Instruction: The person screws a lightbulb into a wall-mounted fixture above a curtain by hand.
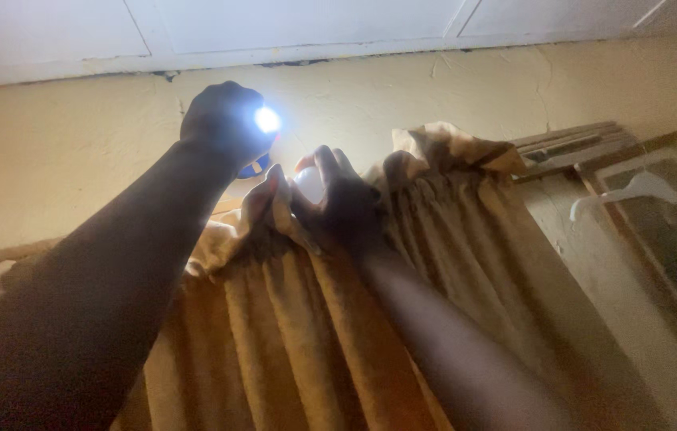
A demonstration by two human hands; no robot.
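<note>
Head view, looking up toward the top of a wall: the left hand [223, 120] is raised in a closed fist, its fingers wrapped around a small torch [265, 128] whose lit white end shines toward the camera; a bit of blue body shows below the fist. Just to its right, the right hand [346, 203] reaches up at the gathered top edge of a yellow curtain [314, 335], fingers [326, 164] narrowly curled around a small pale rounded object [309, 183], too glared to identify. The two hands are near each other but apart. The curtain hangs in pleats below both arms, and its heading bunches up further right. Behind is a cream wall [51, 160] with a cracked seam under a white ceiling [275, 28]. At the right, a white clothes hanger [650, 190] hangs in front of a dark wooden frame [674, 231]. No container appears in view.
</note>
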